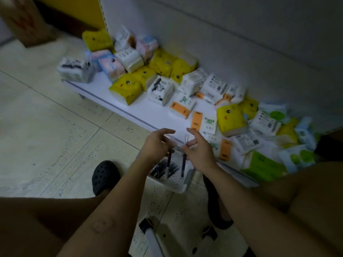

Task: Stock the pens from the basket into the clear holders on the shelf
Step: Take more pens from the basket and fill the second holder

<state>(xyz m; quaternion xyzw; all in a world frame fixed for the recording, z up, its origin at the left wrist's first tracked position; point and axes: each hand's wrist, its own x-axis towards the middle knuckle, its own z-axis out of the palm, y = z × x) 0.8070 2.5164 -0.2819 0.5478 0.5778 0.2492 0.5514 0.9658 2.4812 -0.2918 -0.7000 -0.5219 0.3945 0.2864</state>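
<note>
The scene is dim and softly blurred, seen from above by a person crouching over a tiled floor (55, 127). The bottom of the view is filled by the person's forearms and knees, which cut off the lower corners. A white basket (178, 184) sits on the floor under the wrists, which cover its near left part. Loose dark pens (163, 169) lie in it, too blurred to count. A pale tube-like object (150, 236) at the bottom edge is hard to make out. A brown box (24, 21) at the top left is smeared and cut off.

A low white shelf (141, 106) runs diagonally from upper left to lower right, its front edge just beyond the hands. Tissue packs (126, 88) in yellow, white, orange and green crowd its back and right side, while the front left strip lies bare. Open floor spreads to the left. A black perforated shoe (104, 175) rests left of the basket, another shoe (217, 206) right of it.

Both hands hover directly above the basket, close together. The left hand (157, 143) grips a dark pen (169, 160), which hangs down. The right hand (199, 151) pinches a second pen (183, 160) upright, its tip pointing down into the basket.
</note>
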